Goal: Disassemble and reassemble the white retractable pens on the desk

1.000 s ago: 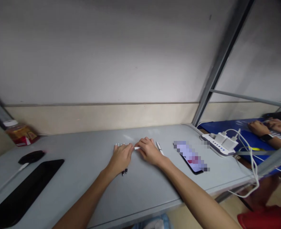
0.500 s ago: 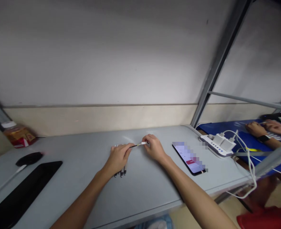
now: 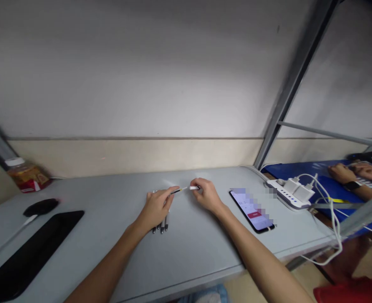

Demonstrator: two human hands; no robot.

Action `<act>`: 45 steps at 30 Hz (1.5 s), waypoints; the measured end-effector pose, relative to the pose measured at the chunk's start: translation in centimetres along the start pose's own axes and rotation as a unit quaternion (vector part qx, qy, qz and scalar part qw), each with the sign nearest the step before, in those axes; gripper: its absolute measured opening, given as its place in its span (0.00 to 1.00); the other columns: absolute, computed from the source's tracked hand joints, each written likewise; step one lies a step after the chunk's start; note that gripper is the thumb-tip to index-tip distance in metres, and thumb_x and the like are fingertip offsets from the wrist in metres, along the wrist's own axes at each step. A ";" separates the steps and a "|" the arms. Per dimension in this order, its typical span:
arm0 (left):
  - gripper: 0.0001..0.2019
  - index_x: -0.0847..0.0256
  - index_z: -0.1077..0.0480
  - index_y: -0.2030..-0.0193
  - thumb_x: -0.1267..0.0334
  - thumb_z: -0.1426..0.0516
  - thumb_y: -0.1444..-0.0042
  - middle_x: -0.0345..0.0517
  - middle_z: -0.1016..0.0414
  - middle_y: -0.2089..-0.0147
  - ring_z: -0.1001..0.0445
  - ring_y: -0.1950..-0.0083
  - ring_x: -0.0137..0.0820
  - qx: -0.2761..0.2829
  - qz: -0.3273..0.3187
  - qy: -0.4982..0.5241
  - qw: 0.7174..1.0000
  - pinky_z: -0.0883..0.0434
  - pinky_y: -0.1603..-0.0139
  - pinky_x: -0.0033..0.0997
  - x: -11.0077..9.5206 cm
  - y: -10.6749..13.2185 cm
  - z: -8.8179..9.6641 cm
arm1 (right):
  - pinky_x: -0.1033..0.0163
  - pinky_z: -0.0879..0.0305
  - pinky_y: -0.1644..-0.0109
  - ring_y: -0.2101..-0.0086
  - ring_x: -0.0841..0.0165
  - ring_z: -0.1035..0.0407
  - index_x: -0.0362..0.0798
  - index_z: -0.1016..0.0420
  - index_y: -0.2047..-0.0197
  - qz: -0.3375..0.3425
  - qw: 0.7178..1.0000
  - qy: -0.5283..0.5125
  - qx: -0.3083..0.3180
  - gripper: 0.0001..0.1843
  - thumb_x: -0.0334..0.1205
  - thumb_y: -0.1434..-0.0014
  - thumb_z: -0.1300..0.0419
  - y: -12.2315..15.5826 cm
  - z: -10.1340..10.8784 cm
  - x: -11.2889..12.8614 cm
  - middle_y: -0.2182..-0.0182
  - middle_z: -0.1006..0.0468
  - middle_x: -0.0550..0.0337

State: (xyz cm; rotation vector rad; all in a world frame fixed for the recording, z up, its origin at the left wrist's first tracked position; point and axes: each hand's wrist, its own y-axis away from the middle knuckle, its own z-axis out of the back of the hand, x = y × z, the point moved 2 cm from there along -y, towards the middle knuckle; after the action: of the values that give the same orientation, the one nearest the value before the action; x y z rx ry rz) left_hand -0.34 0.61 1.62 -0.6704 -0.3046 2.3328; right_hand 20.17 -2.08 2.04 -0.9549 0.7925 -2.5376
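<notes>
My left hand (image 3: 156,208) pinches a thin pen refill (image 3: 177,191), dark with a yellowish band, its pale tip pointing right. Under and beside that hand lie several pens (image 3: 162,229), their dark ends showing towards me; the rest of them is mostly covered. My right hand (image 3: 207,195) is closed on a short white pen part (image 3: 194,187), probably a cap or barrel end; the fingers hide part of it. A small gap separates the refill's tip from the white part.
A phone (image 3: 252,212) lies right of my right arm, with a white power strip (image 3: 288,195) and cables beyond. At left are a black mouse (image 3: 41,207), a black slab (image 3: 37,252) and a bottle (image 3: 28,176). Another person's hands (image 3: 343,173) rest at the neighbouring blue desk.
The white part in my right hand has come apart from the refill, leaving a small gap between them. My left hand keeps its grip. The view has shifted slightly.
</notes>
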 end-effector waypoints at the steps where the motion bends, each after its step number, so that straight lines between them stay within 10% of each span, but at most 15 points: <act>1: 0.18 0.46 0.35 0.43 0.62 0.57 0.35 0.40 0.22 0.56 0.26 0.55 0.33 0.001 -0.007 0.000 1.000 0.42 0.49 0.40 0.0 0.0 -0.1 | 0.66 0.42 0.61 0.68 0.69 0.35 0.47 0.29 0.65 0.007 1.000 0.006 0.005 0.10 0.26 0.49 0.47 0.0 0.0 0.1 0.69 0.26 0.60; 17: 0.15 0.57 0.32 0.59 0.59 0.59 0.33 0.44 0.25 0.59 0.30 0.55 0.36 0.013 -0.035 -0.046 0.998 0.43 0.50 0.40 -0.6 0.5 -1.0 | 0.64 0.38 0.55 0.61 0.67 0.29 0.50 0.24 0.53 0.060 0.991 0.042 0.108 0.15 0.28 0.41 0.43 0.8 -1.5 2.2 0.63 0.22 0.56; 45: 0.13 0.58 0.35 0.61 0.62 0.58 0.33 0.42 0.26 0.60 0.30 0.58 0.33 0.015 -0.046 -0.057 0.997 0.45 0.55 0.36 -1.1 0.2 -0.7 | 0.66 0.44 0.64 0.66 0.69 0.33 0.48 0.29 0.55 0.080 0.984 0.115 0.111 0.08 0.33 0.38 0.45 0.8 -1.4 2.3 0.60 0.27 0.57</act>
State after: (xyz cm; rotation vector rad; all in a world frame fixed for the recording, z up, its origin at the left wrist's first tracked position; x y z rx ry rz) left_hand 0.63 -0.26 1.32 -0.4984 -0.3432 2.2868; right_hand 17.60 -3.23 1.84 -0.5143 0.6005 -2.5545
